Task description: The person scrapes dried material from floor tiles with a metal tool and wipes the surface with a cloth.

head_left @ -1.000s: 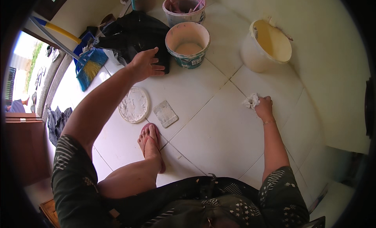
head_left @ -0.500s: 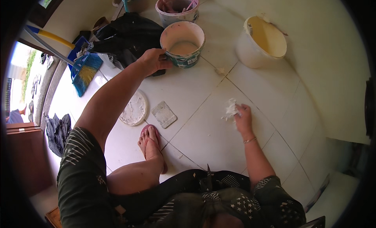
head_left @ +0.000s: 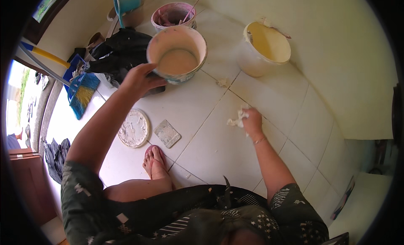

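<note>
My left hand (head_left: pixel 142 80) grips the near left rim of a small bucket (head_left: pixel 201 61), with the thumb over the edge. The bucket has a green outer band and a pale, peach-coloured inside with some pale matter at the bottom; it looks raised off the floor. On the right, my right hand (head_left: pixel 253 122) is closed on a crumpled white rag (head_left: pixel 236 119), low over the floor tiles. I cannot tell whether the rag is cloth or paper. A round, white-smeared lid (head_left: pixel 134 128) and a grey square plate (head_left: pixel 167 133) lie on the floor below my left forearm.
A cream bucket (head_left: pixel 249 61) stands by the right wall, and a pink-stained bucket (head_left: pixel 173 13) behind the held one. Black plastic sheeting (head_left: pixel 120 51), a blue broom (head_left: pixel 82 93) and a black bag (head_left: pixel 57 158) are on the left. A small scrap (head_left: pixel 222 82) lies on the tiles.
The held bucket has come up and toward me, and appears larger. My right hand with the rag has moved slightly up and left in the view. The whole view has shifted a little.
</note>
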{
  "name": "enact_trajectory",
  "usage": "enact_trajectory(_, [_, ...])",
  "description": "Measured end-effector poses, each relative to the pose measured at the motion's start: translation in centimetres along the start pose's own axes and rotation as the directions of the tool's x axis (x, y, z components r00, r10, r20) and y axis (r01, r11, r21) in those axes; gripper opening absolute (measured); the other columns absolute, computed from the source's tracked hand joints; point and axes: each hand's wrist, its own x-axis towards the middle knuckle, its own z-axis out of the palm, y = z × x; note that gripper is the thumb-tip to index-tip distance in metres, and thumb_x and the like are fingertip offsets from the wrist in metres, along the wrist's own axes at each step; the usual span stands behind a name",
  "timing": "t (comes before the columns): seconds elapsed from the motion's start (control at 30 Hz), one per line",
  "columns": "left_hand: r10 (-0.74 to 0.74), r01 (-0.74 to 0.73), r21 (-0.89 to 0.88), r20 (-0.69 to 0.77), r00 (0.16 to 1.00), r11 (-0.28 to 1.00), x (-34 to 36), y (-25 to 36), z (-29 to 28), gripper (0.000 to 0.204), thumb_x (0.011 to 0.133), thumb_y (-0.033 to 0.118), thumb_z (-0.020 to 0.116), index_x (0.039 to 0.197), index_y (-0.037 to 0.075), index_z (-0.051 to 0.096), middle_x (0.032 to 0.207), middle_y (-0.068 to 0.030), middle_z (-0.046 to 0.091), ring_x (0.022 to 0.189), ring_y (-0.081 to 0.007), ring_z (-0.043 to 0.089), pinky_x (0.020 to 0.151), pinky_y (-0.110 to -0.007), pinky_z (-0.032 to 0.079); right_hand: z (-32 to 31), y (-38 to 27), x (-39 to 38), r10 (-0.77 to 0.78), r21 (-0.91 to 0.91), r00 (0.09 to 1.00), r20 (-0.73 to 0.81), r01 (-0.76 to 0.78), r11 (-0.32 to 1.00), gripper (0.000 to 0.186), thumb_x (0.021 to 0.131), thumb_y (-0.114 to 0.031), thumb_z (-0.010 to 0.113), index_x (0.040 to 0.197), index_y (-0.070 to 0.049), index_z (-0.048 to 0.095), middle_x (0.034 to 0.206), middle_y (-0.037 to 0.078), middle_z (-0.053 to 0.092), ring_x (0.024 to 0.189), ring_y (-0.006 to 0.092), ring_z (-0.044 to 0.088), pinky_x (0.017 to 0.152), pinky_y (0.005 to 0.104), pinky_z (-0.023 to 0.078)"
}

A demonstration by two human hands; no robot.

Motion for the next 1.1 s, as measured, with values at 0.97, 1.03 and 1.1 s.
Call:
enact_trajectory(0.97, [0.287, -0.307, 0.011, -0.388, 0.876, 0.952, -26.6, -2.3, -11.6, 0.046, 0.088, 0.019, 0.045, 0.127, -0.003, 0.036, 0.115, -0.0142, 0.053, 0.090, -0.0192, 0.061, 0.064, -0.029, 0.055, 14.2, -11.1, 19.0, -0.494, -0.196, 0.796, -0.349, 0.454, 0.869, 0.036, 0.075, -0.004, 0.053, 0.111, 0.001, 0.053, 0.109, 0.025, 0.053, 0.105, 0.0394, 0.048, 0.091, 0.0446, 0.038])
enact_trajectory(1.03, [0.299, -0.326, -0.004, -0.385, 0.873, 0.945, -26.8, -2.3, -11.3, 0.045, 0.089, 0.019, 0.044, 0.127, -0.004, 0.035, 0.114, -0.0144, 0.054, 0.087, -0.0191, 0.061, 0.065, -0.029, 0.055, 15.1, -11.2, 13.9, -0.519, -0.034, 0.845, -0.129, 0.519, 0.854, 0.033, 0.074, 0.003, 0.048, 0.105, -0.002, 0.057, 0.108, 0.023, 0.053, 0.105, 0.0375, 0.049, 0.092, 0.0438, 0.038])
enact_trajectory(1.1, [0.303, -0.324, -0.006, -0.337, 0.891, 0.946, -26.6, -1.9, -10.7, 0.044, 0.089, 0.018, 0.045, 0.126, -0.004, 0.036, 0.113, -0.0147, 0.054, 0.087, -0.0194, 0.062, 0.065, -0.029, 0.056, 17.5, -8.4, 5.0, -0.647, 0.117, 0.737, -0.195, 0.673, 0.730, 0.035, 0.074, 0.003, 0.045, 0.107, -0.001, 0.056, 0.112, 0.026, 0.051, 0.109, 0.0404, 0.046, 0.096, 0.0466, 0.034])
